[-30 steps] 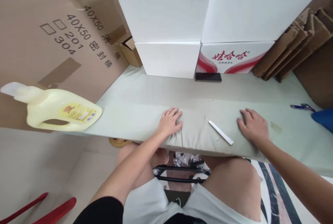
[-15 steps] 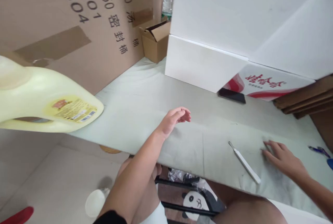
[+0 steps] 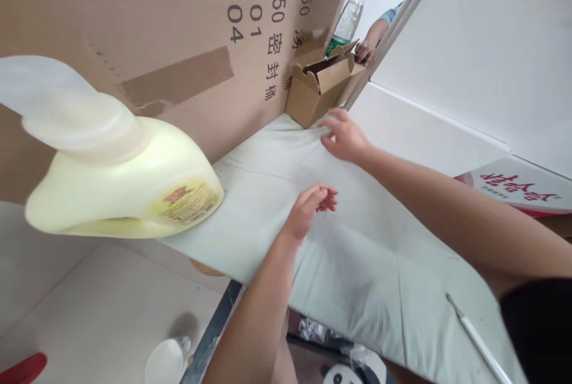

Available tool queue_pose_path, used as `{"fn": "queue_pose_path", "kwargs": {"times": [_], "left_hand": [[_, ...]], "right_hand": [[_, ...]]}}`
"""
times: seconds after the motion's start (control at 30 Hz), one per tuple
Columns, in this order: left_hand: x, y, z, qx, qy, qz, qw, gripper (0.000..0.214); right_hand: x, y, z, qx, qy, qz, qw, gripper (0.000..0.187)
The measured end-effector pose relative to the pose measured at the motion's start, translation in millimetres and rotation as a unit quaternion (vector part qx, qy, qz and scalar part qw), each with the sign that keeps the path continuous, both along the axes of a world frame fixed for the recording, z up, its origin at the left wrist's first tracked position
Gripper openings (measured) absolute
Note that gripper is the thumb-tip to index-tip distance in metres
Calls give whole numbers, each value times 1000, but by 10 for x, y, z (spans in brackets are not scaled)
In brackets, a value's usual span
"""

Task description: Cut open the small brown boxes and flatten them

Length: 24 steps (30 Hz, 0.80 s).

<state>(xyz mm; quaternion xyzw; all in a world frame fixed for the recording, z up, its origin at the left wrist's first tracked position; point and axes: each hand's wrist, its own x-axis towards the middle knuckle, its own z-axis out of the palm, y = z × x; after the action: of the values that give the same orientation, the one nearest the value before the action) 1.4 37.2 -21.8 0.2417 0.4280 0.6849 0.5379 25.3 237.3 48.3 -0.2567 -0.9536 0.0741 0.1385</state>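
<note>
My right hand (image 3: 344,137) reaches far to the left across the pale green cloth (image 3: 357,253), fingers apart and empty, just short of a small open cardboard box (image 3: 319,89). Hovering above the cloth's middle, my left hand (image 3: 310,205) has loosely curled fingers and holds nothing. A thin white tool (image 3: 478,342) lies on the cloth at the lower right, away from both hands. A pale yellow jug (image 3: 120,184) with a label rests on its side at the cloth's left end.
A large brown carton (image 3: 179,44) with printed numbers stands behind the jug. White boxes (image 3: 482,68) line the back right. Another person's hand (image 3: 366,50) shows beside a plastic bottle (image 3: 348,18) behind the small box. A white cup (image 3: 167,360) sits on the floor.
My view has swung left. My right hand left the spot near the white tool and crossed over to the small cardboard box. My left hand stays lifted above the cloth.
</note>
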Motion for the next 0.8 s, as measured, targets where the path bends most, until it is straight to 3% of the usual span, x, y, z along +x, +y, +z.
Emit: {"fn": "queue_pose_path", "kwargs": {"times": [0.07, 0.17, 0.27, 0.37, 0.47, 0.6, 0.67, 0.73, 0.8], "left_hand": [[-60, -32, -7, -2, 0, 7, 1000, 29], [-129, -60, -20, -4, 7, 22, 1000, 27], [-141, -34, -32, -6, 16, 42, 999, 27], [-129, 14, -52, -13, 31, 104, 994, 25], [-186, 18, -83, -19, 37, 222, 974, 21], [-420, -85, -111, -29, 23, 422, 906, 14], [-558, -155, -108, -33, 3, 489, 871, 16], [-666, -213, -94, -34, -22, 525, 850, 23], [-726, -254, -71, -33, -46, 533, 844, 30]], "right_hand": [[-506, 92, 70, -3, 22, -49, 999, 38], [-927, 73, 186, -16, -6, -38, 999, 40], [-1060, 10, 235, -25, -53, -45, 997, 34], [-974, 22, 197, -16, -45, -61, 997, 32], [-608, -9, 148, 11, 16, -18, 1000, 37], [297, -362, 275, -22, 75, 81, 994, 35], [782, -608, 445, -70, 85, 178, 978, 21], [1167, -808, 639, -165, 52, 287, 942, 20], [1378, -911, 801, -223, 52, 286, 930, 25]]}}
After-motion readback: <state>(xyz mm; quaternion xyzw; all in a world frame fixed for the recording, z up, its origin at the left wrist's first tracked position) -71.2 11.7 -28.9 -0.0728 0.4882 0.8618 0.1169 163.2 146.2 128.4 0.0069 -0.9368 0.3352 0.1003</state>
